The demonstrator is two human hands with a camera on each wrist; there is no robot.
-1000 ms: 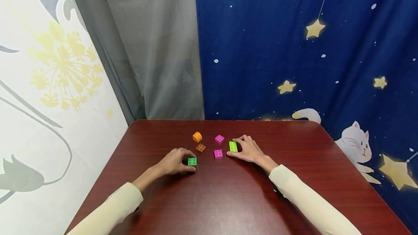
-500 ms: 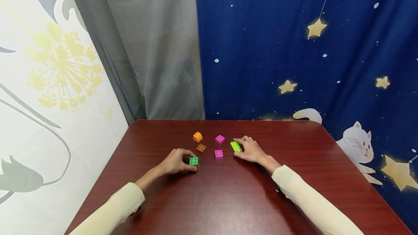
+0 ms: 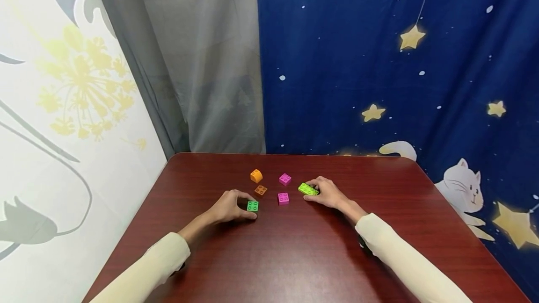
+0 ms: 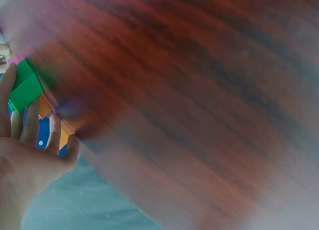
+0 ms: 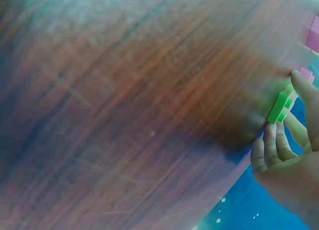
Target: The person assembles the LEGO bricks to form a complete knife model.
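My left hand (image 3: pixel 229 207) pinches a small green brick (image 3: pixel 252 206) with four studs on top, thumb on the near side and fingers on the far side. In the left wrist view the same green brick (image 4: pixel 26 86) sits between thumb and fingertips. To the right, my right hand (image 3: pixel 330 194) holds a longer lime-green brick (image 3: pixel 308 189) between thumb and fingers, its left end pointing slightly away from me. The right wrist view shows this lime-green brick (image 5: pixel 281 104) edge-on at the fingertips. Between the hands lie two magenta bricks, one nearer (image 3: pixel 283 198) and one farther (image 3: pixel 285 179).
A flat brown brick (image 3: pixel 260 190) lies just beyond the left hand. Behind it stands an orange brick (image 3: pixel 256 176) with a curved side. Everything is on a dark red wooden table (image 3: pixel 278 256), with grey and blue curtains (image 3: pixel 337 60) past its far edge.
The lime-green brick has turned from pointing away to lying nearly sideways and shifted right with my right hand. My left hand and the green brick have moved slightly right.
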